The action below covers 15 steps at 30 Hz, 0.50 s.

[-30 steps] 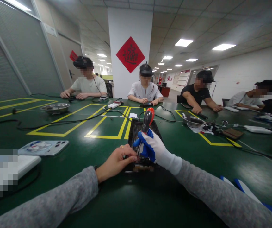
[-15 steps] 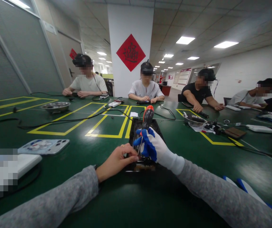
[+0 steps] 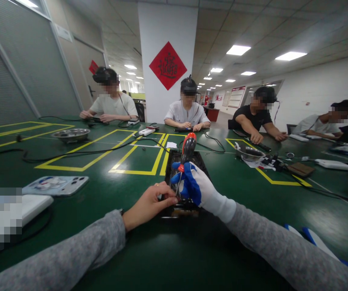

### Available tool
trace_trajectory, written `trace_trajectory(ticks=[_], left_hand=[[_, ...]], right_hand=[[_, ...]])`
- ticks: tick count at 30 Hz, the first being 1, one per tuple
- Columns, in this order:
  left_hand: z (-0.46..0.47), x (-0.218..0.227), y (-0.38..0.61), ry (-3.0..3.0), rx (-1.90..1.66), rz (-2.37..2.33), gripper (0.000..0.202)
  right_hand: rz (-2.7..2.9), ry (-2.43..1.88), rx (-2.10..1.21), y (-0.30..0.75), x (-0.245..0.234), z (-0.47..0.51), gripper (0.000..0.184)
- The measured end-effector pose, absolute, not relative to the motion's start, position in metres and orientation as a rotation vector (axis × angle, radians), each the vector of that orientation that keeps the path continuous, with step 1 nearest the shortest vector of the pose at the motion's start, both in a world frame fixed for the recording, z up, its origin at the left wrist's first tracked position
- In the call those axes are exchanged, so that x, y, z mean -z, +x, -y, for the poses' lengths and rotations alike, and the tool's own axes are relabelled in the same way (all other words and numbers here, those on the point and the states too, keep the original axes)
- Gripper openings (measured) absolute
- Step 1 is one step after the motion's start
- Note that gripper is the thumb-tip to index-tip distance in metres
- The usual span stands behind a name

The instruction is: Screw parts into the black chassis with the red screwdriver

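Note:
My right hand, in a white glove with blue fingers, is closed round a screwdriver with a black and red handle. The screwdriver stands nearly upright with its tip down on a flat black device lying on the green table. My bare left hand rests at the device's near left edge with its fingers pinched beside the screwdriver tip. What the fingers pinch is too small to make out.
A phone-like case and a white box lie to my left. Black cables cross the yellow-taped table. Metal bowls stand further off. Several people sit at work along the far side. A spare glove lies at my right.
The view has shifted slightly. My right hand with the screwdriver has turned a little; both hands stay at the black device.

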State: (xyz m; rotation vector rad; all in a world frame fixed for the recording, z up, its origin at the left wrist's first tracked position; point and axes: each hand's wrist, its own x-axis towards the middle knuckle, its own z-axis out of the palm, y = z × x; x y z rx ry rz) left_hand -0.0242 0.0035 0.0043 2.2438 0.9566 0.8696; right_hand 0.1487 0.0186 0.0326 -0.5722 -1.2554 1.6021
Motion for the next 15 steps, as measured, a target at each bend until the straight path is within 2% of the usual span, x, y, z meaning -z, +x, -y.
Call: trace_trajectory(ticks=[4, 9, 15], left_hand=[[-0.0029, -0.005, -0.0242, 2.289, -0.863, -0.906, 0.026], [-0.0011, -0.0091, -0.0243, 2.307, -0.832, -0.893, 0.029], [-0.0031, -0.004, -0.0246, 2.236, -0.884, -0.996, 0.024]], right_hand=[[1.216, -0.642, -1.572, 0.145, -0.029, -0.021, 0.031], [1.176, -0.571, -1.716, 0.149, -0.031, -0.0264, 0.036], [1.218, -0.569, -1.629, 0.1479, -0.0305, -0.021, 0.036]])
